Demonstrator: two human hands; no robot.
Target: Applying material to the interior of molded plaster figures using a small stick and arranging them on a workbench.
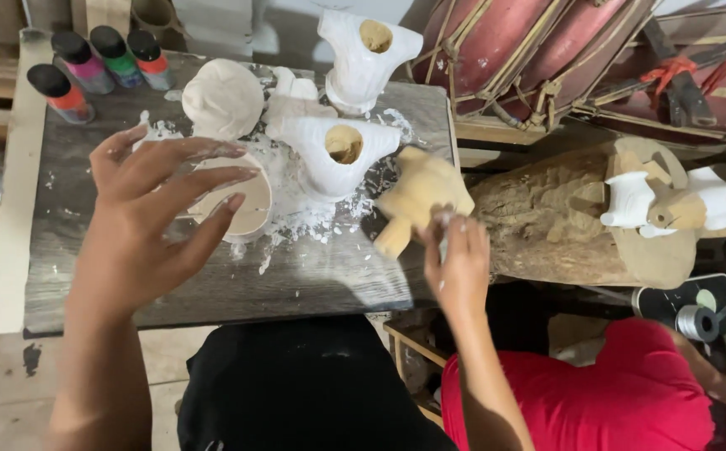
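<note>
My left hand (150,221) hovers with fingers spread over a round pale bowl-shaped piece (250,209) on the dark board (71,217); it holds nothing. My right hand (455,263) grips a tan carved wooden figure (417,200) at the board's right edge. Two white-coated figures with hollow tops stand on the board, one near (334,154) and one farther back (367,54). A white domed piece (223,98) lies beside them, amid white flakes.
Several paint bottles (100,58) with dark caps stand at the board's far left. A rough log (563,217) to the right bears small white and tan carved pieces (672,205). Red drums (547,42) lie behind. A thread spool (697,321) sits low right.
</note>
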